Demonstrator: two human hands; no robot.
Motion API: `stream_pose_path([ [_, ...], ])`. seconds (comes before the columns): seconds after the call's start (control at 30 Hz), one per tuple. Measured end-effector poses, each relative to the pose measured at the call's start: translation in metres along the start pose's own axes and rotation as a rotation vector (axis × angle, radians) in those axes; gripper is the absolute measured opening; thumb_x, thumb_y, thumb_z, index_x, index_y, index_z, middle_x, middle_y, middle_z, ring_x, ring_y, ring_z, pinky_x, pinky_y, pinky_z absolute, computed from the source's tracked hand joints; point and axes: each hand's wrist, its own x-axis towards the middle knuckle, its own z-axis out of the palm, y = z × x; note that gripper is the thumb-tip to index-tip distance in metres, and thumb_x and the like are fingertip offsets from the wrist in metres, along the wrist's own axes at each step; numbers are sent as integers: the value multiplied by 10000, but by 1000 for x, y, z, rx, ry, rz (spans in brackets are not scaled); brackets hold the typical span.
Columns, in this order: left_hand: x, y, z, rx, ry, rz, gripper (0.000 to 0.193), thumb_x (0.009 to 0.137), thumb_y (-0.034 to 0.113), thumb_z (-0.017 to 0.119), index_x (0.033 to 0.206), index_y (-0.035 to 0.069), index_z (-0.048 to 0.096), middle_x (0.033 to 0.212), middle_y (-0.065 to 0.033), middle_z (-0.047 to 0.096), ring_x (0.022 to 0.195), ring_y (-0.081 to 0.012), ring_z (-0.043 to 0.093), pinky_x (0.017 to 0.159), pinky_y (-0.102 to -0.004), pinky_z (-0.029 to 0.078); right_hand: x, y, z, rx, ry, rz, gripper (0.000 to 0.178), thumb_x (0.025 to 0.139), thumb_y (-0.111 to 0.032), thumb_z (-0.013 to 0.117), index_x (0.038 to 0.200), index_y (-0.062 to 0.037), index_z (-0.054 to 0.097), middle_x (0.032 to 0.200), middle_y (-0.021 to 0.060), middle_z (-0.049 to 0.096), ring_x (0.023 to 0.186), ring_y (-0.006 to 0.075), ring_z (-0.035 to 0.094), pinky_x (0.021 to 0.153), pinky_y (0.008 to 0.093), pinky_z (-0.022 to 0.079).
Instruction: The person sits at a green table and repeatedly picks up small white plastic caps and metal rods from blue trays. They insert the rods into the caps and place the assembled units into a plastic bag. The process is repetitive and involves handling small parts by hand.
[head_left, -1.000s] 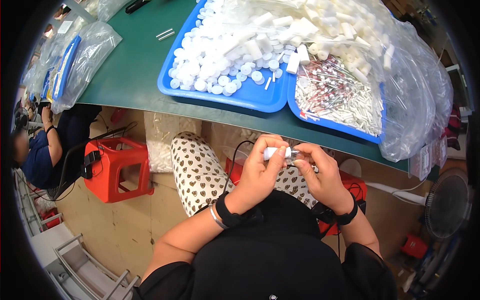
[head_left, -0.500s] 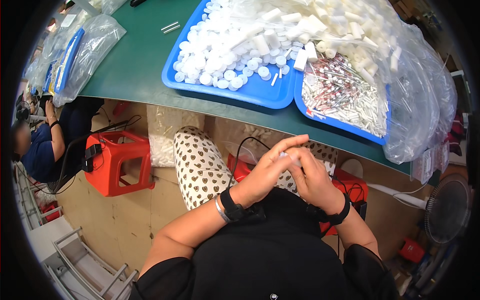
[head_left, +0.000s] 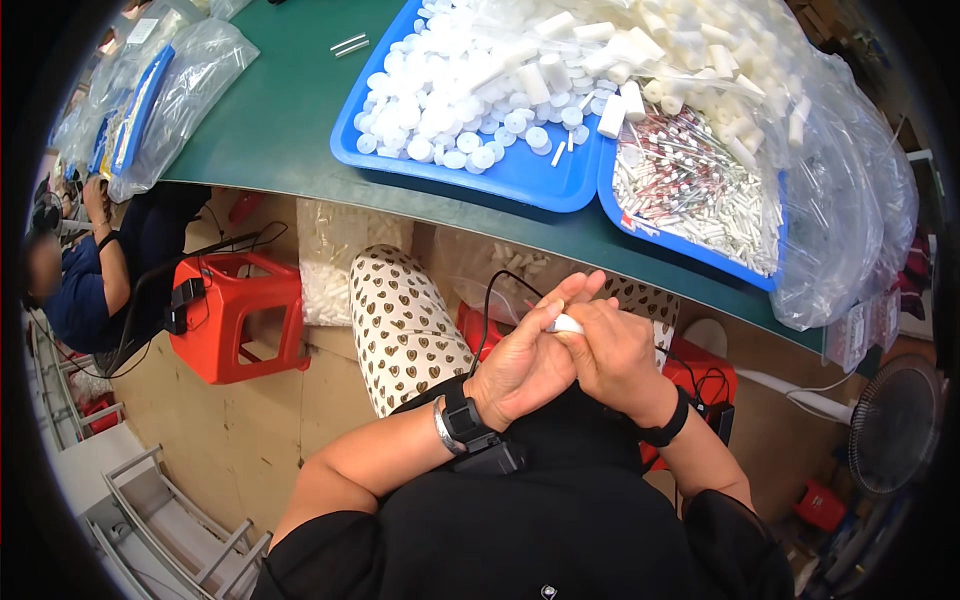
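Above my lap, both hands meet at a small white rounded piece, perhaps plastic or foam; fingers cover most of it. My right hand pinches it between thumb and bent fingers. My left hand has its palm turned partly upward, its thumb against the piece and its longer fingers stretched behind it. Beyond them on the green table lies a blue tray heaped with translucent white discs. Right of it, a smaller blue tray holds thin red-and-silver rods and short white tubes.
White foam cylinders spill from a clear plastic bag over the trays. Two metal pins lie at the far left of the table. A red stool stands left, a fan right. Another person sits far left.
The left palm has rolled upward, and the right fingers have closed more tightly together. More of the white piece shows between the hands. The view has shifted slightly.
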Motion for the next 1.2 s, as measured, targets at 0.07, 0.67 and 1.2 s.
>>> stream_pose_path([
  [0.07,-1,0,-3,21,14,22,412,1006,178,479,1417,154,457,1579,-109,312,1444,-332,304,1206,-471,261,-1,-4,4,-46,2,-6,160,867,-90,662,998,-13,611,792,127,635,636,329,634,550,388,490],
  [0.67,0,1,0,225,65,23,515,1060,455,330,1440,110,377,1532,-67,367,1400,-274,373,1176,-430,319,-4,-9,22,99,21,187,167,940,-69,592,1091,-6,562,905,182,655,783,358,664,665,409,518],
  [1.2,-2,18,-13,559,173,-34,646,1052,535,239,1523,92,259,1567,-143,304,1384,-258,395,1134,-428,346,-1,17,30,1401,-207,899,317,1063,-286,437,1081,6,559,756,36,556,490,50,399,453,195,330],
])
